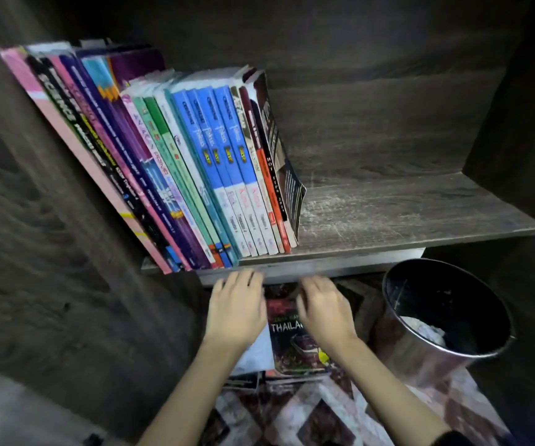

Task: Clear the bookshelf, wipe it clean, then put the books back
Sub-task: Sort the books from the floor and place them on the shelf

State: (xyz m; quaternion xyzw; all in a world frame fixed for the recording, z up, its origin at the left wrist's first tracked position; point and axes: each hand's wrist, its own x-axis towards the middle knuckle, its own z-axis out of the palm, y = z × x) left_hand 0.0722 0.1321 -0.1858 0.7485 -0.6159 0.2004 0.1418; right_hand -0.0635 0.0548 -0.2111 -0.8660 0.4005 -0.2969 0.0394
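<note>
both hands on the floor stack, under the shelf

the left hand (235, 305) lies palm down with its fingers fairly straight and spread a little, resting on the left side of a stack (253, 354) on the floor. its fingertips are blurred and reach just under the front edge of the shelf (388, 214). the right hand (324, 312) sits just beside it on the top book (293, 347), a dark cover with a food picture and white letters reading "thaila", the rest hidden by the hand. its fingers are bent and blurred; whether they grip the book or only rest on it cannot be told. something white shows under the left hand, beside the book.

above the hands, the shelf is a dark wood-grain board, scratched and pale on its bare right half. a row of books (179, 156) fills its left half, spines out, all leaning to the left: pink, black and purple ones at the left, green ones next, four blue-and-white ones, then red and dark ones at the right end.

to the right of the hands, on the floor, stands a shiny metal bin (420, 352) with crumpled white paper (423, 328) inside. a patterned mat (292, 413) lies under the stack.
</note>
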